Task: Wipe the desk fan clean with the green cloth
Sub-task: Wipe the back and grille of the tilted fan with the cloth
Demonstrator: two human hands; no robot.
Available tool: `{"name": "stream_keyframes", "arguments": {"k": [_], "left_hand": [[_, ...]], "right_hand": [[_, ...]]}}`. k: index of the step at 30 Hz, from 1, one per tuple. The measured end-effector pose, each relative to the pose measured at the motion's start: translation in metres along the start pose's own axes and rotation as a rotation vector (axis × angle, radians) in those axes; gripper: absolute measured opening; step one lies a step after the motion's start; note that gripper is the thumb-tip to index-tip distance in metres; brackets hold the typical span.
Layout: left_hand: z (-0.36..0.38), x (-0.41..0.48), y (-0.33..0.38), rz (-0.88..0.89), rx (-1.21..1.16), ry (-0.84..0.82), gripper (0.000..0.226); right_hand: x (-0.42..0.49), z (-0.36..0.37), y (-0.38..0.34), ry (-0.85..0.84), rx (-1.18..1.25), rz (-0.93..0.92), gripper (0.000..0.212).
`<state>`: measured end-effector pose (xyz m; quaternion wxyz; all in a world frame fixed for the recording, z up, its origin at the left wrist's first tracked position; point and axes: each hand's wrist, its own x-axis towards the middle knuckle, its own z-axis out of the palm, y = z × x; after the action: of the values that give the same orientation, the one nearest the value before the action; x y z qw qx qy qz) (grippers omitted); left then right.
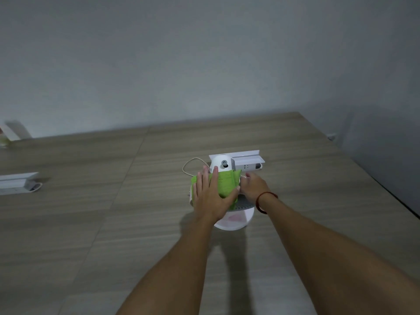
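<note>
A small white desk fan stands mid-table on a round white base, its grey grille showing under my hands. The green cloth is draped over the top of the fan's head. My left hand lies flat on the cloth with fingers spread, pressing it onto the fan. My right hand, with a red cord on its wrist, grips the fan's right side next to the cloth's edge. The fan's cream cable loops away behind it to the left.
A white power-strip box sits on the wooden table just behind the fan. Another white box lies at the far left edge. The table's right edge runs diagonally near a grey wall.
</note>
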<state>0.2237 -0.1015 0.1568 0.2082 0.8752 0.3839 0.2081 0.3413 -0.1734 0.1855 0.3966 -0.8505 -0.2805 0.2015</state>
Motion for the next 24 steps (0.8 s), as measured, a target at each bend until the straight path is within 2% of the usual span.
{"name": "stream_keyframes", "arguments": {"k": [2, 5, 10, 13, 15, 17, 20, 22, 24], "left_hand": [[0.002, 0.001, -0.002, -0.022, 0.001, 0.0, 0.102], [0.007, 0.003, -0.002, -0.042, -0.057, 0.037, 0.09], [0.01, 0.023, -0.022, -0.277, -0.402, 0.115, 0.053], [0.011, 0.021, -0.027, -0.346, -0.458, 0.13, 0.048], [0.012, 0.012, -0.019, -0.26, -0.41, 0.182, 0.051], [0.014, 0.004, -0.009, -0.09, -0.296, 0.218, 0.06], [0.019, 0.001, -0.004, 0.111, -0.166, 0.184, 0.066], [0.017, 0.008, -0.009, 0.102, -0.216, 0.179, 0.06], [0.015, 0.015, -0.019, -0.037, -0.346, 0.181, 0.058]], "right_hand": [[0.002, 0.001, 0.001, -0.016, -0.062, -0.04, 0.03], [0.005, 0.002, 0.006, -0.009, -0.13, -0.069, 0.032], [0.005, 0.0, 0.009, -0.005, -0.176, -0.085, 0.034], [0.005, 0.001, 0.008, -0.002, -0.187, -0.106, 0.034], [0.006, 0.001, 0.008, 0.003, -0.174, -0.105, 0.034], [0.007, 0.001, 0.008, -0.002, -0.163, -0.095, 0.035], [0.009, 0.0, 0.005, 0.007, -0.177, -0.096, 0.03], [0.009, -0.001, 0.004, 0.015, -0.198, -0.109, 0.031], [0.007, -0.002, 0.006, 0.032, -0.215, -0.128, 0.032]]}}
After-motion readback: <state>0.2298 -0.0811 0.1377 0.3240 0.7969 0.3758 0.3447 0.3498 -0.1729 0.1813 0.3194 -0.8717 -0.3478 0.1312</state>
